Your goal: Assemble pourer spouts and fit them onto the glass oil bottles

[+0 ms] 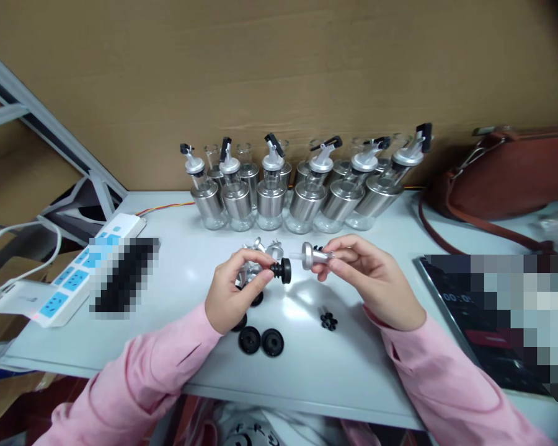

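My left hand (238, 286) pinches a ribbed black stopper (283, 271) by its narrow end, the round rim turned to the right. Facing it across a small gap is a silver pour spout (309, 255), gripped between the fingers and thumb of my right hand (371, 275). A clear tube points left from the spout toward the stopper. Behind my left hand lie more silver spout parts (273, 249), partly hidden. Black round stoppers (273, 342) rest below that hand, some half covered by it. A small black star-shaped piece (328, 320) lies below my right hand.
Glass bottles with steel sleeves (270, 204) stand in rows at the back, the front ones topped with spouts. A white power strip (79, 266) is on the left. On the right are a brown bag (506, 176) and a tablet (469, 310) with a timer display.
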The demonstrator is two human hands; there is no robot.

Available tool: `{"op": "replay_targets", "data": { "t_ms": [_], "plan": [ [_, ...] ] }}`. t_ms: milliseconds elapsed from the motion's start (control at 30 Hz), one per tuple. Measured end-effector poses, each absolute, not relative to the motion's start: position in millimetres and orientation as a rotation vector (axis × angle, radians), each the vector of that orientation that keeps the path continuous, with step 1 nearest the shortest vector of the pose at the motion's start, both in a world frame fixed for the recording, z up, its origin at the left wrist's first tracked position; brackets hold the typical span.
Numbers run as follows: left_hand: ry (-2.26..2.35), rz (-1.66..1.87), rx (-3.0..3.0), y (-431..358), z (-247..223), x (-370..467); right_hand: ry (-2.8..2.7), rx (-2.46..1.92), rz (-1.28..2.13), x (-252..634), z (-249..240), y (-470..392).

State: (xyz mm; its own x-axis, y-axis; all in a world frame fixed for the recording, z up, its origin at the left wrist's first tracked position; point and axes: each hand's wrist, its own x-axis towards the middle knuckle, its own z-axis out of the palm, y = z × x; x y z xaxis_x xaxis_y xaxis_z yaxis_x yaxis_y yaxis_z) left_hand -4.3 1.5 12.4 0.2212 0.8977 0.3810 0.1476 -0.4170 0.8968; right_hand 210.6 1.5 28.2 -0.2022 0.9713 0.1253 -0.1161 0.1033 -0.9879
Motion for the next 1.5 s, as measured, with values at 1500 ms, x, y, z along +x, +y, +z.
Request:
{"op": "replay_targets", "data": {
  "t_ms": [1500],
  "plan": [
    [0.773, 1.083, 1.732, -0.7, 6.0, -0.5, -1.575, -1.114, 1.05, 200.2, 20.2, 2.9]
  ]
}}
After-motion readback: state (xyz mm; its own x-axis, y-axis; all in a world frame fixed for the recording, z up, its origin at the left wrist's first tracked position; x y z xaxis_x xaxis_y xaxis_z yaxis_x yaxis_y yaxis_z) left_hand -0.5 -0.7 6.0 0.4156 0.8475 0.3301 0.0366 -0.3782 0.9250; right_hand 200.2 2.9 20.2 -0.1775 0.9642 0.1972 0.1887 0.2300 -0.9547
